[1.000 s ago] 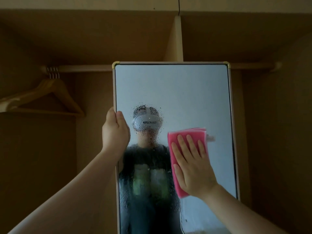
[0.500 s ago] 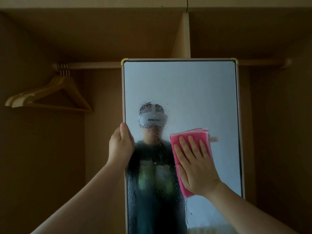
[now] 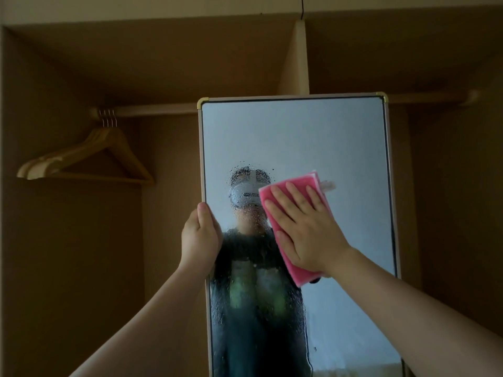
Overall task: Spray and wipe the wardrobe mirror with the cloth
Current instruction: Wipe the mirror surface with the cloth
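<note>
A tall framed mirror (image 3: pixel 296 137) stands upright in the open wardrobe, its lower left part covered in spray droplets. My left hand (image 3: pixel 200 238) grips the mirror's left edge at mid height. My right hand (image 3: pixel 307 229) lies flat, fingers spread, pressing a folded pink cloth (image 3: pixel 292 186) against the glass near the middle, tilted up to the left. The cloth covers part of the reflected headset. No spray bottle is in view.
Several wooden hangers (image 3: pixel 89 159) hang from the rail (image 3: pixel 152 110) at the left, beside the mirror. A vertical divider (image 3: pixel 296 58) rises behind the mirror's top. Wardrobe walls close in on both sides.
My right hand has slid the pink cloth up and to the left over the droplets and tilted it. The left hand keeps its hold on the mirror's edge. The view has shifted.
</note>
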